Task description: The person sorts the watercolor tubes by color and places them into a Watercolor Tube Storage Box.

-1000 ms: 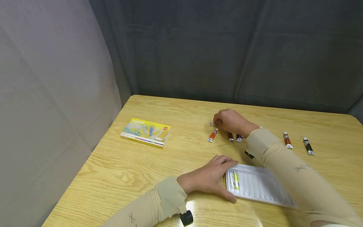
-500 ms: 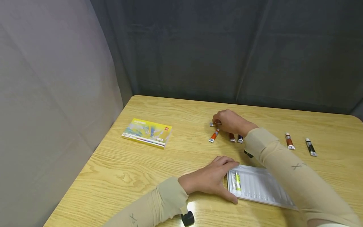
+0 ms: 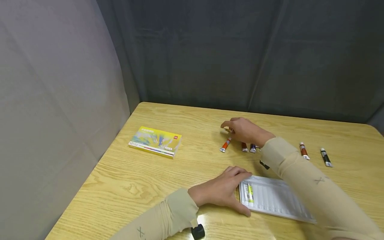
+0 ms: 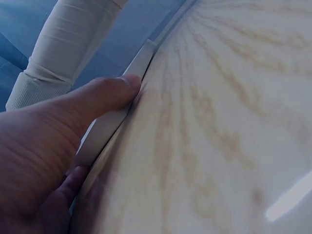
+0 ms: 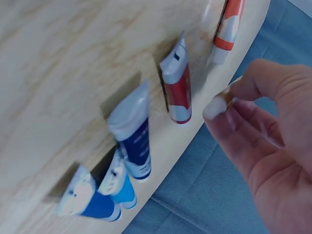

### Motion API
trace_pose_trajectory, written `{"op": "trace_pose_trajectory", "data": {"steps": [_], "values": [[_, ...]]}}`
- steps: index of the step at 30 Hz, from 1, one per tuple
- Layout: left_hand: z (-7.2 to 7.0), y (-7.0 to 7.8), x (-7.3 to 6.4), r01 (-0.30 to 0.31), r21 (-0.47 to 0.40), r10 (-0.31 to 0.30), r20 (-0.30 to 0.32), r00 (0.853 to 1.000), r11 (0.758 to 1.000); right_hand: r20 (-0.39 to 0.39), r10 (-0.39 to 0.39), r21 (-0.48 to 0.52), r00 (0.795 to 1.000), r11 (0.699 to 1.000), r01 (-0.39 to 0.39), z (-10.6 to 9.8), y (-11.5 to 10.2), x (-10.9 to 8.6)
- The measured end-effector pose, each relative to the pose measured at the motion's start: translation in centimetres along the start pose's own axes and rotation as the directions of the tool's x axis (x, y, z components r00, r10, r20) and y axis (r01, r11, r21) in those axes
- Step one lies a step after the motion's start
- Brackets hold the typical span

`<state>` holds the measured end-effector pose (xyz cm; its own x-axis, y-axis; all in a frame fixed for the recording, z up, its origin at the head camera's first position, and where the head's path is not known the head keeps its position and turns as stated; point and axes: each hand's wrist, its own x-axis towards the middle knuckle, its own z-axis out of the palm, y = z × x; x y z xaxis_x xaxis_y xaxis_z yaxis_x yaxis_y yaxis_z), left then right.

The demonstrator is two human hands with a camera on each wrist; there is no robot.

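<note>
My left hand (image 3: 220, 190) holds the left end of a white plastic tray (image 3: 271, 196), thumb at the near corner and fingers at the far one. In the left wrist view the thumb presses the tray's pale side (image 4: 102, 134). Inside the tray, at its left end, lie a white paint tube (image 3: 245, 192) and a yellow paint tube (image 3: 250, 193). Towards the back of the table, my right hand (image 3: 244, 129) pinches a small ochre paint tube (image 5: 226, 96) with a white cap, mostly hidden by the fingers. An orange paint tube (image 3: 225, 145) lies just in front of that hand.
Near the right hand lie a red tube (image 5: 179, 95), a dark blue tube (image 5: 137, 148), a light blue tube (image 5: 124, 189) and a blue tube (image 5: 97, 202). Farther right are a brown tube (image 3: 304, 151) and a black tube (image 3: 326, 157). A yellow paint box (image 3: 156, 141) sits at left.
The right hand's index finger has straightened outward, and the ochre tube's silver end no longer shows beside it. The left hand and tray have stayed put.
</note>
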<state>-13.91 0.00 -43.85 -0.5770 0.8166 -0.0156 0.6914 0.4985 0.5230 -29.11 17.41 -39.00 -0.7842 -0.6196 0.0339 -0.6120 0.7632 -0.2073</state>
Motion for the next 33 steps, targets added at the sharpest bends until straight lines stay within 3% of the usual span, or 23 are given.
{"op": "trace_pose_trajectory", "data": {"steps": [7, 14, 25, 33], "values": [[-0.1, -0.3, 0.1, -0.004, 0.013, 0.004, -0.007, 1.0, 1.0, -0.009, -0.012, 0.022, 1.0, 1.0, 0.012, -0.1, -0.3, -1.0], [0.0, -0.6, 0.1, -0.01, 0.023, 0.01, -0.021, 1.0, 1.0, -0.067, -0.052, 0.045, 0.996, 0.997, 0.055, -0.4, -0.8, -2.3], [-0.1, -0.8, 0.2, -0.011, 0.028, 0.011, -0.024, 1.0, 1.0, -0.08, 0.031, 0.166, 0.996, 0.986, -0.018, -0.6, -1.8, -4.5], [-0.2, -0.7, 0.0, -0.015, 0.033, 0.016, -0.032, 0.999, 0.999, -0.129, 0.102, 0.189, 0.986, 0.979, -0.077, -1.1, -2.6, -6.6]]}}
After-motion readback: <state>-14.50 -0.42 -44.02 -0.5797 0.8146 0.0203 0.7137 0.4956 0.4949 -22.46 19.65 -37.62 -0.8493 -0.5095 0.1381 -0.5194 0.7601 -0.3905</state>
